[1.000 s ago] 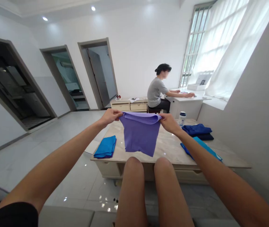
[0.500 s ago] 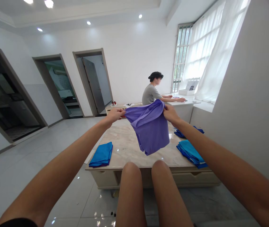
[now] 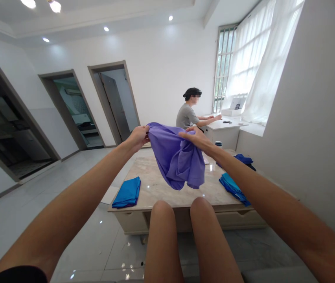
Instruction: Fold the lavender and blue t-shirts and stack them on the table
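- Grey door frames [image 3: 107,65] outline 3 doorways along the left side of a white-walled room with a glossy tiled floor [image 3: 87,216].
- Bright blue folded cloths [image 3: 126,192] lie in a flat, neat stack at the near left corner of a low table, with a purple edge showing underneath.
- Left hand [image 3: 139,136], on a bare outstretched arm: its fingers are closed, pinching the upper left corner of a purple cloth.
- Pale marble top of the low table [image 3: 145,171], with cream drawers below, stretches across the middle of the view.
- Purple cloth [image 3: 175,157], thin and creased, hangs in the air between the 2 hands, above the table and apart from it; its right part is bunched into folds.
- Bare knees [image 3: 163,214] of the wearer rise in front of the table's near edge.
- Another person in a grey T-shirt [image 3: 185,116] sits farther back, facing right, forearms over a white desk [image 3: 219,136].
- Right hand [image 3: 198,138]: fingers bent over the upper right edge of the purple cloth, gripping it; some fingertips are hidden.
- Dark-lidded bottle [image 3: 218,144], mostly hidden, stands behind the right forearm.
- Layered blue and turquoise cloths [image 3: 232,186] rest on the table's right side, partly covered by that forearm; darker blue cloth [image 3: 243,159] lies behind.
- White curtains [image 3: 257,67] hang at a bright, barred window.
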A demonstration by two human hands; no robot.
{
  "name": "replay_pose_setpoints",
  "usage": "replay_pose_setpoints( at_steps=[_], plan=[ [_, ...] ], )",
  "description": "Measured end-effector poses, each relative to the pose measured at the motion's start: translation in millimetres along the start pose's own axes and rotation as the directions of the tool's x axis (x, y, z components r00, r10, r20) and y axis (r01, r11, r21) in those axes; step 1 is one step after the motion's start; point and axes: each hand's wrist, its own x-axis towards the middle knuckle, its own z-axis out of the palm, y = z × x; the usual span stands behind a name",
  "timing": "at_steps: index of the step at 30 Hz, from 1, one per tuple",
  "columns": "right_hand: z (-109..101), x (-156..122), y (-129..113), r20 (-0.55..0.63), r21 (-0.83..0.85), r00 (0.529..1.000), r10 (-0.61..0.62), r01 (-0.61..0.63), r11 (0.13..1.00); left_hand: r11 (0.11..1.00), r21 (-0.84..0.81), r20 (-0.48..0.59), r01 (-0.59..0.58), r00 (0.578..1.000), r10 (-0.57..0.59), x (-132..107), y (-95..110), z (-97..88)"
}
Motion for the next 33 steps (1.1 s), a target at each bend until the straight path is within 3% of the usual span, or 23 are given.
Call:
replay_pose_setpoints(
  at_steps=[4, 8, 12, 16, 19, 21, 24, 27, 30, 33],
  plan=[
    [-2.8, -4.7, 8.1, 0.087, -0.436, 0.989, -0.117, 0.144, 0.889, 0.992, 0.024, -0.107, -0.124, 0.986, 0.126, 0.1, 23.8, -7.6],
    [-15.0, -15.7, 42.7, 0.062, -0.642, 0.998, 0.002, 0.038, 0.766, 0.980, 0.128, -0.288, -0.155, 0.939, 0.187, 0.4, 28.7, -31.9],
    [-47.1, -13.0, 66.4, 0.064, -0.644, 0.987, 0.144, -0.070, 0.762, 0.970, 0.224, -0.436, -0.097, 0.880, 0.189, 5.2, 30.2, -64.6],
    [-89.6, 3.5, 67.0, -0.007, -0.560, 0.990, 0.143, -0.122, 0.819, 0.965, 0.256, -0.518, -0.049, 0.836, 0.180, 6.6, 35.9, -98.3],
    [-111.1, 5.5, 69.7, -0.018, -0.384, 0.983, 0.183, -0.175, 0.907, 0.968, 0.249, -0.553, 0.009, 0.822, 0.135, 0.2, 32.6, -117.3],
    [-113.7, -2.1, 77.5, -0.019, -0.333, 0.976, 0.216, -0.210, 0.919, 0.971, 0.233, -0.551, 0.061, 0.831, 0.080, -7.0, 25.1, -122.3],
    [-96.0, -20.1, 90.4, 0.056, -0.431, 0.977, 0.207, -0.163, 0.888, 0.973, 0.212, -0.508, 0.092, 0.861, 0.029, -18.4, 13.0, -114.0],
    [-54.4, -32.7, 87.8, 0.195, -0.472, 0.963, 0.186, -0.074, 0.878, 0.983, 0.183, -0.396, 0.034, 0.917, 0.042, -25.0, 12.1, -90.4],
    [1.4, -36.8, 61.4, 0.305, -0.325, 0.947, 0.098, 0.006, 0.946, 0.985, 0.145, -0.212, -0.092, 0.970, 0.122, -27.2, 26.9, -64.5],
    [62.1, -42.7, 25.4, 0.347, -0.026, 0.935, -0.068, 0.082, 0.996, 0.972, 0.091, -0.066, -0.217, 0.973, 0.223, -32.9, 47.1, -48.6]
  ],
)
